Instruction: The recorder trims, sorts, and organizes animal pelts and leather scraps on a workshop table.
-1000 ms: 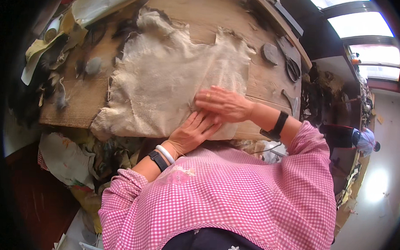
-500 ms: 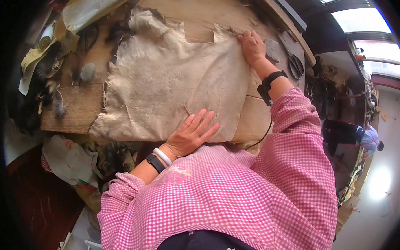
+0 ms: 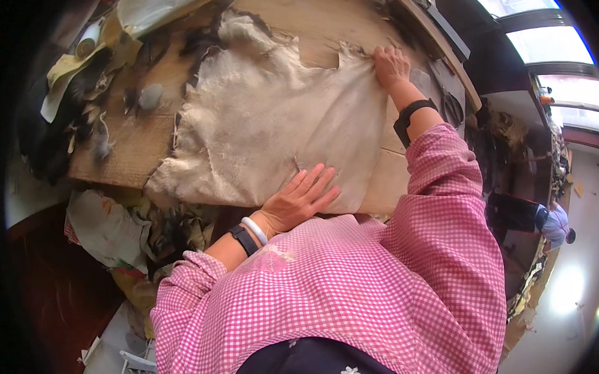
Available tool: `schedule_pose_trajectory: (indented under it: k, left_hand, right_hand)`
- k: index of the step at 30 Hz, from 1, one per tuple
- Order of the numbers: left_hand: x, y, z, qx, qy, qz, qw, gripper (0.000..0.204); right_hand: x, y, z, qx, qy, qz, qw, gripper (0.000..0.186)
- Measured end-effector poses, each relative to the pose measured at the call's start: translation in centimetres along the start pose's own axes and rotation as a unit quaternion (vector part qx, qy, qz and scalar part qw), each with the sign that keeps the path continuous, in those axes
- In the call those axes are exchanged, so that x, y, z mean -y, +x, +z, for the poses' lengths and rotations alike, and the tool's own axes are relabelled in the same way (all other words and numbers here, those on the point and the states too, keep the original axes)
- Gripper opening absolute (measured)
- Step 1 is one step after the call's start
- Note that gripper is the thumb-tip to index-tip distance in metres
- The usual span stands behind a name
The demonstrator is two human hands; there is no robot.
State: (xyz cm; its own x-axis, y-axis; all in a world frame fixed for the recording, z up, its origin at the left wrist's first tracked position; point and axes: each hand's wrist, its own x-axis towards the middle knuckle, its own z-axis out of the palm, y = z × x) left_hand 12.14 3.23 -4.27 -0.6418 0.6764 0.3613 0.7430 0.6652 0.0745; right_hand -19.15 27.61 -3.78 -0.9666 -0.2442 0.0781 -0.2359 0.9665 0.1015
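A pale fur hide [image 3: 249, 126], flesh side up with dark hair along its ragged edges, lies spread over the wooden table. My left hand [image 3: 304, 197] rests flat on its near part, fingers spread. At the far right corner, my right hand [image 3: 391, 67] has its fingers bent down on the hide's edge and pinches it; the fingertips are partly hidden. Between the two hands the hide shows stretched creases.
Right of my right hand lie a grey block [image 3: 420, 81] and dark-handled scissors [image 3: 451, 108]. Paper patterns [image 3: 164, 7] and fur scraps [image 3: 103, 137] cover the table's left side. A person [image 3: 554, 222] is far off at right.
The view has shifted, so the table and hide sit slightly further right. My left hand stays flat on the hide, and my right hand stays at the same corner.
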Motion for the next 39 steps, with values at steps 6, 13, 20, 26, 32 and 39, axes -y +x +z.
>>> schedule_pose_trajectory:
  k: [6,13,20,26,32,39]
  left_hand:
    - [0.3,0.4,-1.9,0.01,-0.163,-0.018,0.986,0.058]
    - [7.0,-2.7,-5.4,-0.018,-0.068,-0.16,0.985,0.065]
    - [3.7,-8.4,-5.8,0.073,0.011,-0.249,0.966,0.081]
    - [3.1,-7.8,-7.2,0.09,-0.081,-0.254,0.959,0.067]
    - [4.3,-3.5,-5.7,0.116,-0.114,-0.045,0.986,0.066]
    - [8.5,-0.6,-4.9,0.251,-0.112,-0.006,0.962,0.07]
  right_hand:
    - [5.8,-7.6,-2.9,-0.183,0.154,-0.203,0.95,0.043]
    - [7.7,-22.4,-2.9,0.036,0.111,-0.2,0.973,0.078]
    - [5.9,-25.7,-3.6,0.025,0.113,-0.22,0.969,0.074]
    - [6.0,-28.8,-5.0,0.055,0.163,-0.222,0.96,0.073]
    - [8.6,-28.7,-5.9,0.117,0.272,-0.298,0.907,0.082]
    - [5.7,-25.5,-5.5,0.168,0.185,-0.378,0.891,0.081]
